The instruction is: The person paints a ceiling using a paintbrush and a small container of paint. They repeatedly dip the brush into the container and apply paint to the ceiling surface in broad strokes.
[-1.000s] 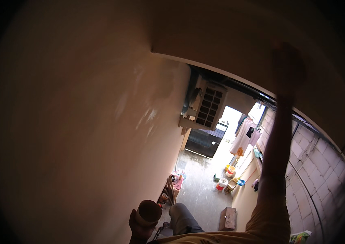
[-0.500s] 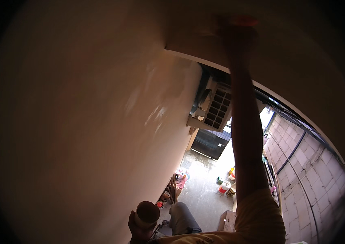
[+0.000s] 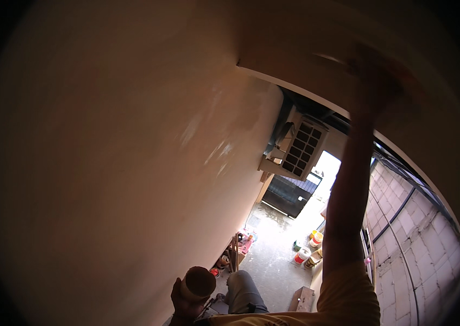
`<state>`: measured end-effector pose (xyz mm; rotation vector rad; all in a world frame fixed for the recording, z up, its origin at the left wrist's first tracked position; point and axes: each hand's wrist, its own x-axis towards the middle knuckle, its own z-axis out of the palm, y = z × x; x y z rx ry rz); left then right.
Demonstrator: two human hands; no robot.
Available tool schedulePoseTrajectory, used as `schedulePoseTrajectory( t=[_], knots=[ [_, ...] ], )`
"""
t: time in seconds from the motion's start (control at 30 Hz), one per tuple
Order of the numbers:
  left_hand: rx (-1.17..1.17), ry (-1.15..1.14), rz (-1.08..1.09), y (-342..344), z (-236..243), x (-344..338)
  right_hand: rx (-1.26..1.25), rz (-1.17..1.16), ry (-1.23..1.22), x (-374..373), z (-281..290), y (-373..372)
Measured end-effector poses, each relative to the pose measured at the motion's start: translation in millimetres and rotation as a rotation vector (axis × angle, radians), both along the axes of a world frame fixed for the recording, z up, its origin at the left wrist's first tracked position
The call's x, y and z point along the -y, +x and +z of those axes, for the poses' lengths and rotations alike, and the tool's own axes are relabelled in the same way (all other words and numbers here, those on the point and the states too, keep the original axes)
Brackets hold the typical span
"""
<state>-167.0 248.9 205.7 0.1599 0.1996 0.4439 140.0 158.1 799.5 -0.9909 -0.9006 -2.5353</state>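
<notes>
Right hand (image 3: 372,79) has swung rightward along the ceiling (image 3: 295,35) since half a second ago; left hand and cup keep nearly the same place. Left to right: pale wall (image 3: 127,141) fills that side, with whitish streaks (image 3: 218,153) toward its far end. Left hand (image 3: 187,311), low in view, is curled round the cup (image 3: 198,284), thumb up along its left side, palm below; grip opened only as wide as the cup body. Cup sits directly in this grip, its round, darker end turned up toward the camera; contents too dark to read. Just right of it, a bent leg (image 3: 243,290) in grey trousers. Beyond, at the wall's foot, clutter (image 3: 235,250) with some red pieces. Grid panel (image 3: 301,151) stands out from the wall above a dark gate (image 3: 289,194). Pails (image 3: 302,255) stand on the grey floor (image 3: 273,244), a wooden box (image 3: 302,299) nearer. Right arm rises from a yellow sleeve (image 3: 349,293) to the ceiling; its hand is dark and blurred, a reddish smear at its right side. Finger spread and hold there: cannot tell. Far right, block wall (image 3: 403,244).
</notes>
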Motion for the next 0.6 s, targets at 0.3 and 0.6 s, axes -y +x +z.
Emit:
schedulePoseTrajectory(
  t=[0.3, 0.6],
  knots=[
    [-0.022, -0.047, 0.020, -1.6, -4.0, 5.0, -0.265, -0.417, 0.116, -65.9, -3.0, -16.4],
    [0.021, -0.050, 0.049, -2.7, -3.8, -3.8, -0.006, 0.341, -0.729, -79.3, -15.6, -64.7]
  ],
)
